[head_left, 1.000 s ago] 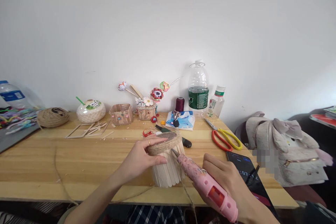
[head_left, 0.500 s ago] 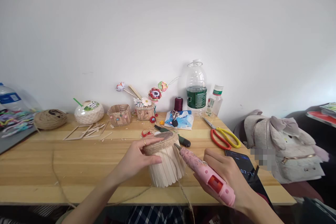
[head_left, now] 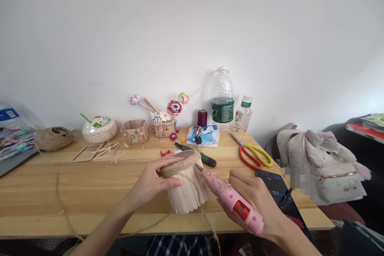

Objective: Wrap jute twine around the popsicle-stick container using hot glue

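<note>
My left hand (head_left: 154, 182) grips the rim of a round container made of pale craft sticks (head_left: 185, 198), thumb outside and fingers over the top edge. Twine (head_left: 181, 167) is wound in a band around that rim, and the container tilts slightly on the wooden table. In my right hand (head_left: 250, 192) is a pink hot glue gun (head_left: 231, 200). Its metal nozzle points up and left, at the lower edge of the twine band; whether it touches cannot be made out. A loose strand of twine (head_left: 207, 220) hangs down the container's front past the table edge.
Behind stand a decorated stick basket (head_left: 135, 133), a coconut (head_left: 99, 130), a twine ball (head_left: 54, 139) and a large bottle (head_left: 222, 106). Scissors (head_left: 253, 154) and a phone (head_left: 280, 198) lie right. A green-handled tool (head_left: 207, 160) lies just behind the container. A backpack (head_left: 324, 164) sits beyond the table.
The whole view has shifted slightly. The glue gun's nozzle has moved a little along the twine band, toward the container's front; both hands keep their holds.
</note>
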A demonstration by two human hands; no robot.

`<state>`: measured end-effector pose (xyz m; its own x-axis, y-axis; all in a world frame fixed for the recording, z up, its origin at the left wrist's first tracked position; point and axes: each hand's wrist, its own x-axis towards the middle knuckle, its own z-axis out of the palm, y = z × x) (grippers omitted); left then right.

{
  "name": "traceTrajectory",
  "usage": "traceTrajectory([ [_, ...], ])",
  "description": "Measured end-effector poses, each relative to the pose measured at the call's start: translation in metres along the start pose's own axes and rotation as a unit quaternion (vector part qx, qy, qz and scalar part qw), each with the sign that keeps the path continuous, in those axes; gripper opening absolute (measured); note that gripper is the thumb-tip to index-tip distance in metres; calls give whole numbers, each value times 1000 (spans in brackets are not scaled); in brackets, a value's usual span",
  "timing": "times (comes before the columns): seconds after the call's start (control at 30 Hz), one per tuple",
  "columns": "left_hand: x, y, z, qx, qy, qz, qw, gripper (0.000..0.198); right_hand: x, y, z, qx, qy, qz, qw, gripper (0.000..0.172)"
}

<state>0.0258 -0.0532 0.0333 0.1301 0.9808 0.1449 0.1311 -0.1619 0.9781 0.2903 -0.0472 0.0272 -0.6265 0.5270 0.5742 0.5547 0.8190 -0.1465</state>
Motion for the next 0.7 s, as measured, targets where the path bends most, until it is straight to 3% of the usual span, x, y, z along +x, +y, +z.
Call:
traceTrajectory([
  [0.17,-2,0,0,-1,-4,-8,1000,48,2,-5,-2,-10,1,-2,1000,18],
  [0.5,-1,-3,-6,-21,7,-11,1000,48,2,9,4,-13,-23,28,999,15],
  [0.6,-3,-6,-8,-41,2,-8,999,48,4,8,3,-40,-32,70,996,20],
  [0.7,-5,-7,-9,-51,3,-11,999,49,7,9,6,-122,-45,167,977,20],
])
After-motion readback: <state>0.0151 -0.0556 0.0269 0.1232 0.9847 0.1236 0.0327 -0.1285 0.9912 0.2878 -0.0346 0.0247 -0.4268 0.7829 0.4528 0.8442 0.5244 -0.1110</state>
